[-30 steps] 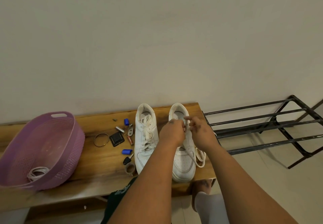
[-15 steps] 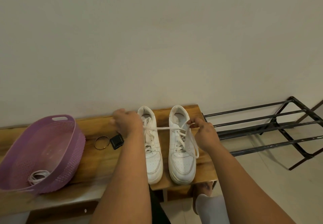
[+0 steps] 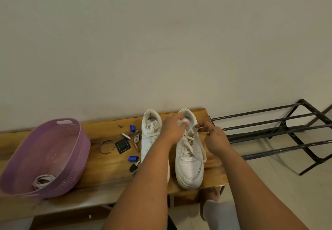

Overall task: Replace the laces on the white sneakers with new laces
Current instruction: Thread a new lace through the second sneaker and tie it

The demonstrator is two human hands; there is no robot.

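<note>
Two white sneakers sit side by side on the wooden bench (image 3: 100, 172), toes toward the person, and I'll use the right sneaker (image 3: 188, 158) as my landmark since that's where the action is. Left hand (image 3: 172, 131) is up over its collar end with the fingers bunched around a white wad of lace (image 3: 182, 122), while the right hand (image 3: 213, 140) is just off its outer side, thumb and forefinger pinched together on a strand — my guess is one hand anchors while the other draws slack through the top eyelets. A long loop of that lace trails down the outer side of the shoe to about the toe box. Whether this is the old lace coming out or the new one going in, I honestly can't tell from here. The left sneaker (image 3: 151, 136) is right beside it, partly under the left forearm, laced loosely. Further out on that same side there's a scatter of small stuff: one metal ring (image 3: 107, 146), one black square thing (image 3: 123, 145), two blue caps (image 3: 132, 128) and a few little metal bits I can't identify. Way past those, at the far end of the bench, one purple basket (image 3: 77, 150) holds one coiled bundle of white laces (image 3: 43, 180) — probably parked there to keep them untangled and out of the way. On the opposite side of the landmark shoe, off the bench, stands one black metal rack (image 3: 280, 131).
</note>
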